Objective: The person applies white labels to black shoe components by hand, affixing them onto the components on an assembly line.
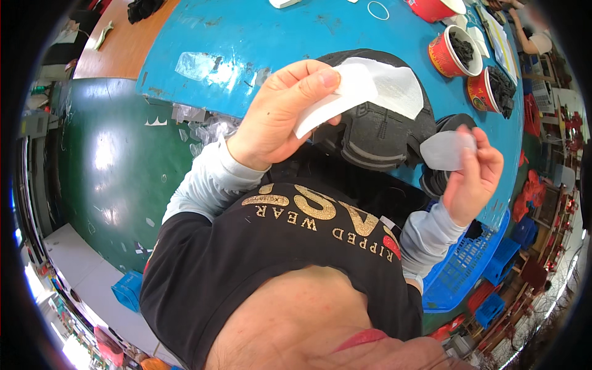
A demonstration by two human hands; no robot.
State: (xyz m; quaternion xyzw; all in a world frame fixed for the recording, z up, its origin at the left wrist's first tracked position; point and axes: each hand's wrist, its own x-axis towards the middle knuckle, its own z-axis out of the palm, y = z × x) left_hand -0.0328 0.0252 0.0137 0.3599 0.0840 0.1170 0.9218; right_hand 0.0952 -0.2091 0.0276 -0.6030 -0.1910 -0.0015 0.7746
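White sheet (357,85), perhaps fabric, juts from left hand (277,108).

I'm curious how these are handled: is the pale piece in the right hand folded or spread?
Spread: the pale piece extends broadly from the right hand, with no fold visible.

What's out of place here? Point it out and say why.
Clear plastic scraps litter the green floor beside the blue table, left of the left hand; strewn loosely like that, they look like dropped waste.
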